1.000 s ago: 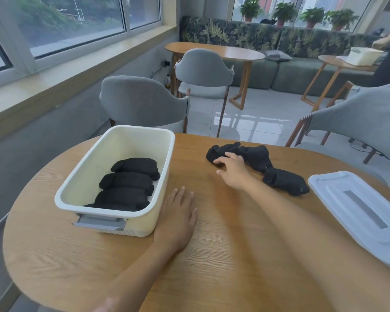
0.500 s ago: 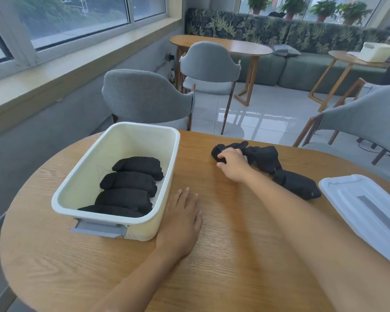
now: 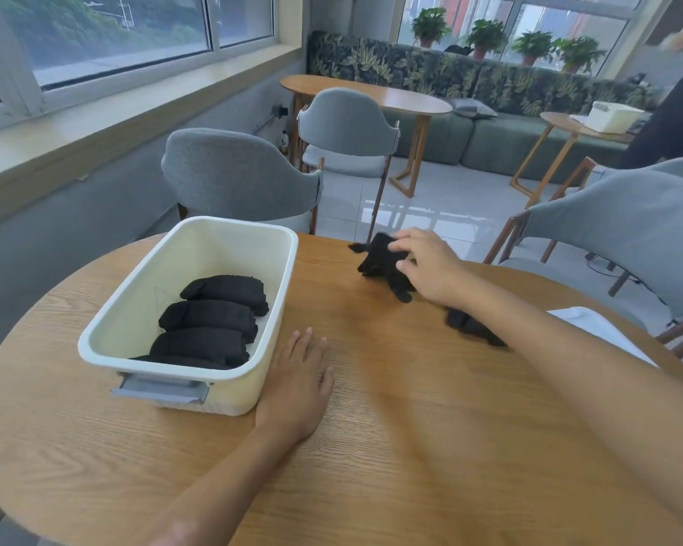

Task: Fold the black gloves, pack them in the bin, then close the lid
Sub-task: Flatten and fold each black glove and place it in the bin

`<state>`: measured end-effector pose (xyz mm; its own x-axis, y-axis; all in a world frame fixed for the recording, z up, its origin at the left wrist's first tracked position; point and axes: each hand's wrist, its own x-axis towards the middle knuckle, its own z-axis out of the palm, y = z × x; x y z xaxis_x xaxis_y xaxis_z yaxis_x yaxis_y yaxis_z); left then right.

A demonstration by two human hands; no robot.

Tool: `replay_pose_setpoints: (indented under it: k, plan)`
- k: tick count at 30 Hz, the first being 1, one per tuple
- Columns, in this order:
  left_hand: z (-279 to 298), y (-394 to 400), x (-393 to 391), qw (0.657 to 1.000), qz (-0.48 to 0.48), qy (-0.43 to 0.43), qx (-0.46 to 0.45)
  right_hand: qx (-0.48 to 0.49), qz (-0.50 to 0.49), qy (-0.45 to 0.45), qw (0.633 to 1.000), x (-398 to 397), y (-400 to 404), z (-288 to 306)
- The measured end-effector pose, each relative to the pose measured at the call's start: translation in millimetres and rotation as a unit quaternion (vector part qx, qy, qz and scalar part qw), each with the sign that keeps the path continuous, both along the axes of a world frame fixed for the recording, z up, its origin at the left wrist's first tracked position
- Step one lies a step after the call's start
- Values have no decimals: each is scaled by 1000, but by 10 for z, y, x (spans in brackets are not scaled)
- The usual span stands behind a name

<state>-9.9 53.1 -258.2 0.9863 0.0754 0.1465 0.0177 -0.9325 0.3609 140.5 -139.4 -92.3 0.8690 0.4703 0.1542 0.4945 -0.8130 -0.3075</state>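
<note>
A cream bin (image 3: 143, 309) stands open on the left of the round wooden table (image 3: 391, 447) and holds several folded black gloves (image 3: 210, 317) in a row. My left hand (image 3: 296, 384) lies flat on the table beside the bin's near right corner. My right hand (image 3: 430, 266) grips a loose black glove (image 3: 379, 258) and holds it just above the far side of the table. Another black glove (image 3: 470, 327) lies on the table, partly hidden by my right forearm. A corner of the white lid (image 3: 596, 329) shows behind that forearm.
Grey chairs stand at the far left (image 3: 237, 179) and at the right (image 3: 623, 230) of the table. Further back are a second wooden table (image 3: 371, 92), a sofa and a small table with another cream bin (image 3: 612, 117). A person in dark clothes stands at the far right (image 3: 675, 108).
My right hand has closed on a glove and lifted it off the pile. The view has shifted so the lid is mostly hidden. My left hand has stayed flat.
</note>
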Motion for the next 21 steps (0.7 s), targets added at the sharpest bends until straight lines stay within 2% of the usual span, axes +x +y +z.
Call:
replay_pose_setpoints:
  k: [2, 5, 7, 11, 14, 21]
  plan:
    - [2, -4, -7, 1000, 1, -3, -6, -21, 43, 48, 998, -324, -64, -46]
    - [1, -10, -13, 1000, 7, -7, -11, -111, 109, 182, 971, -797, -183, -271]
    - [0, -13, -13, 1000, 11, -8, -16, -137, 105, 232, 957, -1003, -258, -484]
    - [5, -19, -19, 1000, 12, -2, -4, -66, 20, 169, 983, -1067, -327, -814]
    - [12, -15, -25, 1000, 11, 2, -9, -41, -17, 141, 989, -986, -309, -966]
    - [34, -16, -33, 1000, 11, 0, -3, -67, -3, 152, 986, -1007, -216, -1256]
